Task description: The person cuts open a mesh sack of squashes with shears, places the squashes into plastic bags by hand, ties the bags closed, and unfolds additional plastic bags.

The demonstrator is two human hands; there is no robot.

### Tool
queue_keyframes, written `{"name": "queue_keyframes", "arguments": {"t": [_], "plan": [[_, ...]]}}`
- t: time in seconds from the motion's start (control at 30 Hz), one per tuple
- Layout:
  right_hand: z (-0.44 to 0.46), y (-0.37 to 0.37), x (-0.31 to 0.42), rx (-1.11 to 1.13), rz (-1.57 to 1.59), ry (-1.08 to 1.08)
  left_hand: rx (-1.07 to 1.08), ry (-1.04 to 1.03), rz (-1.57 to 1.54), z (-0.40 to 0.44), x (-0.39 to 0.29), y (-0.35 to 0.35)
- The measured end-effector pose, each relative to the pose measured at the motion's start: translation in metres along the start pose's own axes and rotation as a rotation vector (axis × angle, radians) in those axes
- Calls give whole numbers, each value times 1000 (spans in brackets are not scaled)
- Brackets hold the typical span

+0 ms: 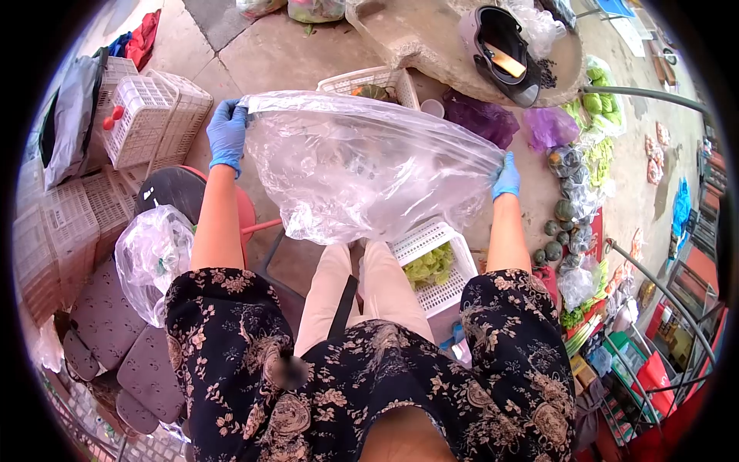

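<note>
A large clear plastic bag (362,173) is stretched out in front of me at chest height. My left hand (228,137), in a blue glove, grips its upper left corner. On the other side my right hand (506,177), also gloved in blue, is closed on the bag's right end. The bag hangs loose and wrinkled between them, and I cannot make out anything inside it. Below its lower right edge, a white plastic basket (454,296) with leafy greens (428,268) stands on the ground near my legs.
Stacked white crates (158,115) stand at the left, above a cushioned chair (115,339). Another crate (408,91) holds a pumpkin behind the bag. A helmet (504,58) lies on a stone slab (431,35). Bagged vegetables (604,100) and round dark squashes (553,250) line the right.
</note>
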State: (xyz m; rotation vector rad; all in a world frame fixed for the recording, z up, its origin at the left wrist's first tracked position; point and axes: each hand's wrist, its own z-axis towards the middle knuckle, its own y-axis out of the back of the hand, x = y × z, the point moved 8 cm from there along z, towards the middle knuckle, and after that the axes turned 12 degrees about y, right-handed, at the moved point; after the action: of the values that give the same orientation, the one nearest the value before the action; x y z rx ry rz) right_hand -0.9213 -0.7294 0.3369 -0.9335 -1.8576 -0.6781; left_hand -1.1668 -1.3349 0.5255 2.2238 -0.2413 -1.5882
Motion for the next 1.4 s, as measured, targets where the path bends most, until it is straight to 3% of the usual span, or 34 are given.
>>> {"name": "queue_keyframes", "arguments": {"t": [0.13, 0.17, 0.27, 0.33, 0.37, 0.43, 0.5, 0.53, 0.6, 0.63, 0.7, 0.77, 0.83, 0.9, 1.0, 1.1, 1.2, 1.3, 1.4], "plan": [[-2, -19, 9, -28, -136, 33, 46, -17, -203, -7, -40, -2], [-30, -29, 43, 58, -553, 5, 78, -18, -218, -15, -48, -9], [-73, -70, 101, -15, -921, 749, 163, -22, -214, -35, -63, -35], [-165, -138, 151, 272, -524, 843, 312, -17, -240, -52, -69, -61], [-201, -168, 160, 447, -481, 876, 380, -1, -210, -62, -70, -75], [-284, -218, 205, 534, -540, 1256, 515, 2, -160, -88, -83, -102], [-301, -250, 202, 577, -661, 1378, 731, -8, -214, -111, -97, -119], [-302, -261, 201, 604, -718, 1437, 788, -129, -116, -115, -105, -117], [-249, -261, 167, 685, -231, 814, 621, -172, -265, -95, -107, -80], [-226, -260, 143, 700, 3, 495, 440, -123, -350, -75, -81, -50], [-193, -246, 137, 650, 142, 398, -33, 165, -358, -50, 5, 12], [-171, -233, 122, 601, 318, 230, -73, 493, -269, -55, 119, 28], [-159, -224, 108, 578, 476, 112, 98, 990, -412, -106, 175, -8], [-158, -224, 95, 570, 602, -2, 196, 1251, -603, -142, 176, -50], [-159, -217, 71, 544, 678, -117, 398, 1130, -818, -141, 174, -95], [-122, -187, 43, 406, 582, -46, 211, 726, -307, -98, 181, -74], [-83, -140, 47, 287, 461, 71, -30, 383, -108, -84, 133, -41], [-73, -107, 54, 161, 330, 184, -80, 335, -79, -90, 99, -31], [-62, -87, 48, 95, 449, 180, -161, 273, -83, -89, 79, -27]]}}
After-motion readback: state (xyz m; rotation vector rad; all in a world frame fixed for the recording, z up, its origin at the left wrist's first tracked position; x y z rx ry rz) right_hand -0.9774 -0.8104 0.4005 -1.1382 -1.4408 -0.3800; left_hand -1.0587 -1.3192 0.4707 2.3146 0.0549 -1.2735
